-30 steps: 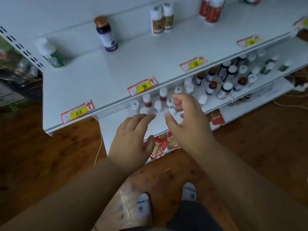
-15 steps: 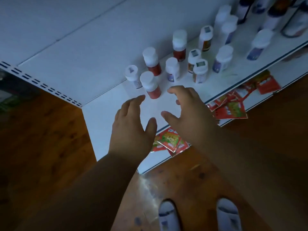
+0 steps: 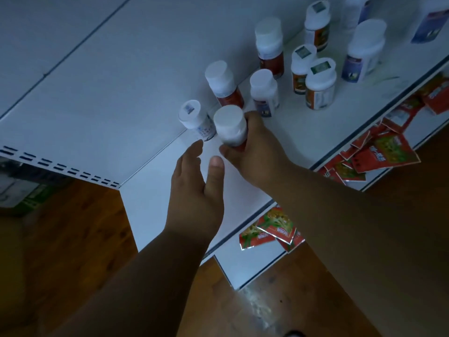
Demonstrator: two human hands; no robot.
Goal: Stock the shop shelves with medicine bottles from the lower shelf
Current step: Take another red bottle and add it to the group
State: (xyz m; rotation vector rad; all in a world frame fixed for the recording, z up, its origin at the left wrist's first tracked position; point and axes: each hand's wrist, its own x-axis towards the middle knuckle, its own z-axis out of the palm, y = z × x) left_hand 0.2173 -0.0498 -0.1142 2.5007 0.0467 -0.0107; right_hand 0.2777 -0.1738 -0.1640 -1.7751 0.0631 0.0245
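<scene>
1. Right hand (image 3: pixel 255 152) is wrapped around a white-capped bottle with a red label (image 3: pixel 230 126), fingers curled behind it and thumb in front, near the left end of the lower shelf (image 3: pixel 303 132).
2. Whether that bottle has left the shelf yet, I cannot tell; it looks tilted toward the camera.
3. Left hand (image 3: pixel 196 188) holds nothing, with fingers stretched forward and thumb out to the side, hovering just beside the gripped bottle.
4. Its fingertips point at a small clear bottle with a blue-and-white label (image 3: pixel 194 120), just beside the held one at the back edge of the shelf. That looks like the likely next pick, though that is only my read.
5. Progress looks early. One bottle is in hand, and plenty remain on the lower shelf: a red-labelled one (image 3: pixel 224 85), a white one with a purple label (image 3: pixel 264 93), and a further group off to the right (image 3: pixel 320 83).
6. The shelf above (image 3: pixel 121 69) shows only bare white board in this view, so nothing appears stocked there.
7. Red packets (image 3: pixel 269 229) lie scattered on the bottom ledge below and are not part of this job.
</scene>
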